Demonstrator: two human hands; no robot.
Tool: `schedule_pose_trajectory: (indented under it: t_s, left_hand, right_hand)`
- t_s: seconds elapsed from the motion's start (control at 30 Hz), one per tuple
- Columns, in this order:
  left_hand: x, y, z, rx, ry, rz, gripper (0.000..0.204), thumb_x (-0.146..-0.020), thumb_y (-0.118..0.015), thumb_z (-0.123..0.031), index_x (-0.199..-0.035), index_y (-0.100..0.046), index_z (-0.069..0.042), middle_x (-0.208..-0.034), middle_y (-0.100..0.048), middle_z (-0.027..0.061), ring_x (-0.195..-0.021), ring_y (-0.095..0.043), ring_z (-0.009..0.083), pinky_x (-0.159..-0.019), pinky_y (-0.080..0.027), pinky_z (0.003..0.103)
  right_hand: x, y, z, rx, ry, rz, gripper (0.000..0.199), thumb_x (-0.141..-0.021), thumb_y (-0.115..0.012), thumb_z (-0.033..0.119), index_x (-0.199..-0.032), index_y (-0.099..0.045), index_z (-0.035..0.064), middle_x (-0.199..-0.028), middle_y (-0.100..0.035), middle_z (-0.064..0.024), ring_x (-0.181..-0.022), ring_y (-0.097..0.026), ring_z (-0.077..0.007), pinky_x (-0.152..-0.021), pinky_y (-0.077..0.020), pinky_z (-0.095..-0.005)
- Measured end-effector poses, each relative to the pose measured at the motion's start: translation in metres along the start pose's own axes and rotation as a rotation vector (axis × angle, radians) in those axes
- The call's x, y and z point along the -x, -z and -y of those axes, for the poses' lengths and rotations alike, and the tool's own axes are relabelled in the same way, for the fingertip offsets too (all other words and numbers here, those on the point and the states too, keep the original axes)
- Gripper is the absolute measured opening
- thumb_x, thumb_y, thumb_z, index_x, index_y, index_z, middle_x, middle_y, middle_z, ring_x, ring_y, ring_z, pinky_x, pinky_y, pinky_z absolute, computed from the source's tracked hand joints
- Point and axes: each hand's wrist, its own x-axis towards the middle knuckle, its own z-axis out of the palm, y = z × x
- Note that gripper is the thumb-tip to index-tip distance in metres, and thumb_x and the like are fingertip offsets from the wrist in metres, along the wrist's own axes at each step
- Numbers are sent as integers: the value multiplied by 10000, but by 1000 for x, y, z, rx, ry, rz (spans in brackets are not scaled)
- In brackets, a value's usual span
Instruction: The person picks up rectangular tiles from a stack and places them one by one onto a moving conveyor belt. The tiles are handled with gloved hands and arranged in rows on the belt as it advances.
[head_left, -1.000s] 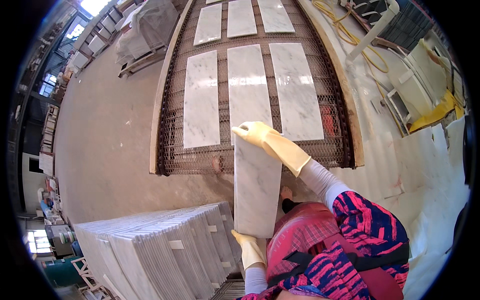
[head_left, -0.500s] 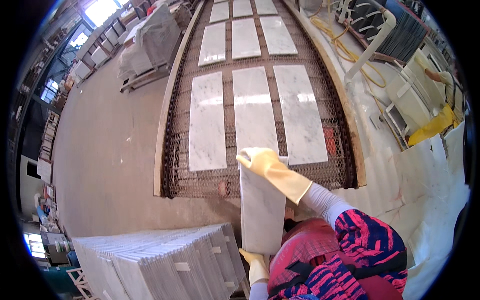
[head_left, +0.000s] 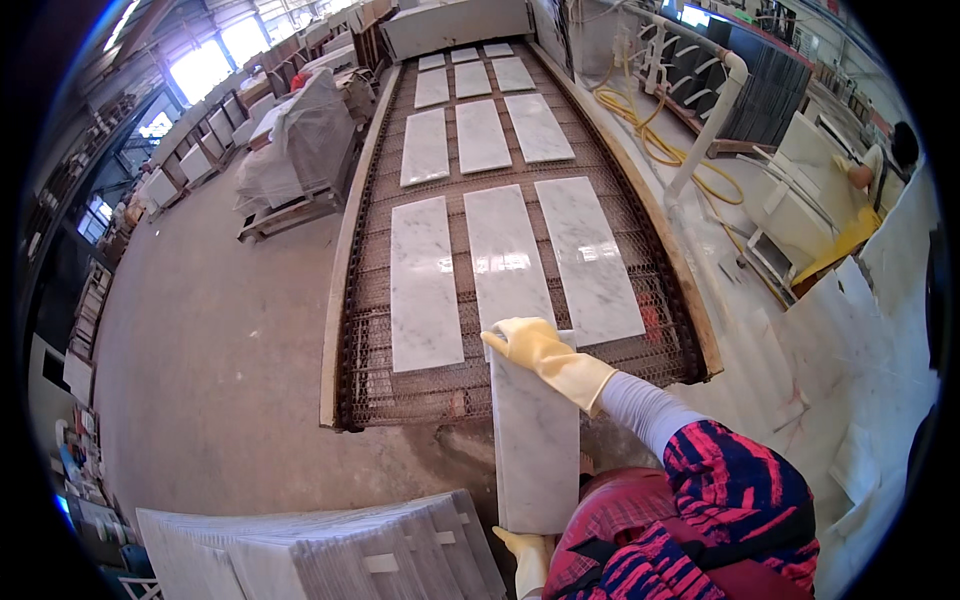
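A white, grey-veined marble tile [head_left: 538, 440] stands tilted in front of me, at the near end of a mesh conveyor. My right hand [head_left: 530, 345], in a cream rubber glove, is closed over its upper edge. Down at its lower end, my gloved left hand [head_left: 525, 555] grips the bottom edge, its fingers partly hidden. Behind the held tile lies another marble tile [head_left: 508, 255], the middle one in the nearest row on the conveyor belt [head_left: 385, 395]. Flanking it are a left tile [head_left: 425, 285] and a right tile [head_left: 590, 260].
A dense stack of upright tiles [head_left: 320, 550] stands at the lower left, close to my left hand. A wooden rail [head_left: 345, 280] edges the conveyor. A wrapped pallet load [head_left: 300, 140] sits left; a yellow hose [head_left: 650, 130] and white pipe [head_left: 705, 135] are right. Another person [head_left: 885, 170] is far right.
My view has tilted upward, showing the conveyor's far end and shifting the scene lower in the picture. Both hands keep their hold on the tile, which looks nearly unmoved.
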Motion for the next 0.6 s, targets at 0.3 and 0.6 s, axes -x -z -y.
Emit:
schedule_pose_trajectory:
  t_s: [0.3, 0.6]
  left_hand:
    - [23, 0, -10, 26, -27, -74, 809, -1012, -340, -702, -1569, -385, -117, -1584, -446, 106, -1398, -463, 330, -1163, -376, 461]
    - [-35, 40, 7, -127, -11, 73, 790, -1012, -278, -732, -1622, -274, -229, -1602, -401, 72, -1378, -464, 363, -1093, -449, 563]
  right_hand:
    - [3, -4, 9, 15, 37, -34, 503, -1026, -506, 516, -1127, -740, 82, -1141, -739, -148, -1087, -677, -353, -947, -523, -434]
    - [-8, -8, 1, 15, 21, -16, 633, -1027, -423, 614, -1076, -737, 67, -1146, -730, -172, -1096, -672, -374, -956, -514, -451]
